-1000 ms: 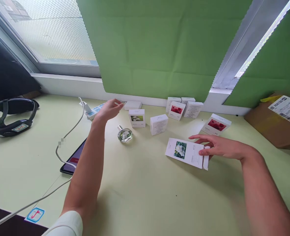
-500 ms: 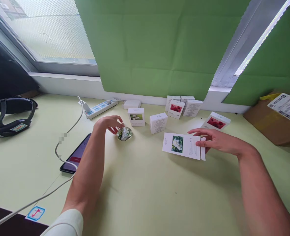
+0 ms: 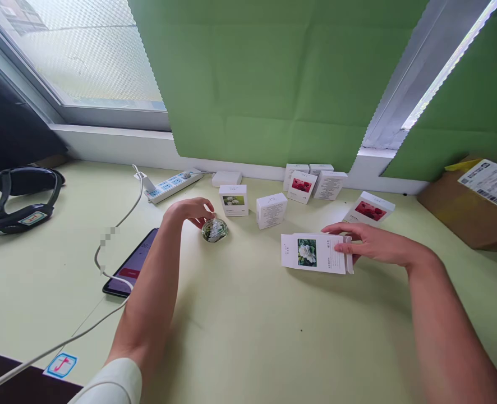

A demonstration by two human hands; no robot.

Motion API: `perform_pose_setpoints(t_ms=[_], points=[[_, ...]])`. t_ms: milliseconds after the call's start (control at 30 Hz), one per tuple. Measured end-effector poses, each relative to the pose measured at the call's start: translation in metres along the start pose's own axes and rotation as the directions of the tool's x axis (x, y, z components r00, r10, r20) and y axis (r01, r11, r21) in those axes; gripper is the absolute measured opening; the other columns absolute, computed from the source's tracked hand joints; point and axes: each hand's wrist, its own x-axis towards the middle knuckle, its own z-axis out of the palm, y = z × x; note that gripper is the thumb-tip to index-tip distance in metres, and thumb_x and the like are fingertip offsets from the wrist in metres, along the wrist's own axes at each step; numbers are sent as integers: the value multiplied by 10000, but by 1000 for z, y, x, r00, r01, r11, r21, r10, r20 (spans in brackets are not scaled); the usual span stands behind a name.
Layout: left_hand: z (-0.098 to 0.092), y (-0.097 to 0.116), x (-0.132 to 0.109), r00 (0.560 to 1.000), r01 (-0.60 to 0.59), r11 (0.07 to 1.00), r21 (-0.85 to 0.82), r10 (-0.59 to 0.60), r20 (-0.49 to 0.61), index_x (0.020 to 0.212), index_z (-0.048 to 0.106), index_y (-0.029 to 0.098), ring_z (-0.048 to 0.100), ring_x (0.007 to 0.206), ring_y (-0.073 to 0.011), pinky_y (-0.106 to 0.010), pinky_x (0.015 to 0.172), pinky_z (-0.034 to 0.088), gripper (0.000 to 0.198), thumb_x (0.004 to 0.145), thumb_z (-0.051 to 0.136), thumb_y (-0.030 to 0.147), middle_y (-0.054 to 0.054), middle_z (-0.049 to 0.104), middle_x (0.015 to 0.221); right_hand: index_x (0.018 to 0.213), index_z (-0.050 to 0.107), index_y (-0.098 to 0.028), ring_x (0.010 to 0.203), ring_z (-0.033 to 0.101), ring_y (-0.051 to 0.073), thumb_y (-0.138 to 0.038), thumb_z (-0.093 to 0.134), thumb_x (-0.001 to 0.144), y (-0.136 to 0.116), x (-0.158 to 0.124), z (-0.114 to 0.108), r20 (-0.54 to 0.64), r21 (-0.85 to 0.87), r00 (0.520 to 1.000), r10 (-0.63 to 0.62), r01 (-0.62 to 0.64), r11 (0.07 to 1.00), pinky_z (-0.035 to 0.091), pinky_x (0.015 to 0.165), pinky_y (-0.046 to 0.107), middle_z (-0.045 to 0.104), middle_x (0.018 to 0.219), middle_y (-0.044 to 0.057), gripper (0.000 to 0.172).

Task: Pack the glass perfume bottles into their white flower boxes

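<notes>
My left hand is at the near side of a small round tin with a green rim and a pale flower pattern on top. The fingers are curled at its left edge and touch it; some fingertips are hidden behind. My right hand grips the right end of a flat white carton, thumb on the top face and fingers behind. A white flower on green leaves is printed on the carton, and a flap shows at its right end.
White boxes stand behind: one with white flowers, one with text, one with red flowers, and several at the wall. A phone, white cable, power strip, headset and cardboard box lie around.
The carton in my right hand has tilted and shifted slightly right, with its left end lower and its edge now showing. The tin has moved slightly right and down with my left fingers.
</notes>
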Motion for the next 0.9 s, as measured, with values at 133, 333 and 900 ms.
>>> perform_pose_setpoints(t_ms=[133,333,900], points=[[3,7,-3,1000,-12,1000,9,12,0,1167,564,213,737,811,-268,-347,764,592,645,596,792,407,-134,722,1063,1376,519,-320,1202,577,317,-565,616,843,1,1,1,-2,-15,1000,19,-19,1000,584,858,378,599,1348,63,594],[5,13,-8,999,-30,999,12,30,14,1172,562,222,733,831,-269,-344,781,591,648,585,784,388,-126,714,1094,1374,517,-318,1206,574,329,-572,614,840,3,2,0,7,-8,1000,23,-23,1000,579,884,406,613,1322,73,599],[14,27,-21,983,-111,989,-96,124,137,998,636,209,720,903,-294,-360,756,618,399,629,736,325,-101,731,916,1333,551,-310,1111,627,290,-563,637,820,22,16,0,44,27,998,54,-55,998,573,897,390,642,1210,79,579]])
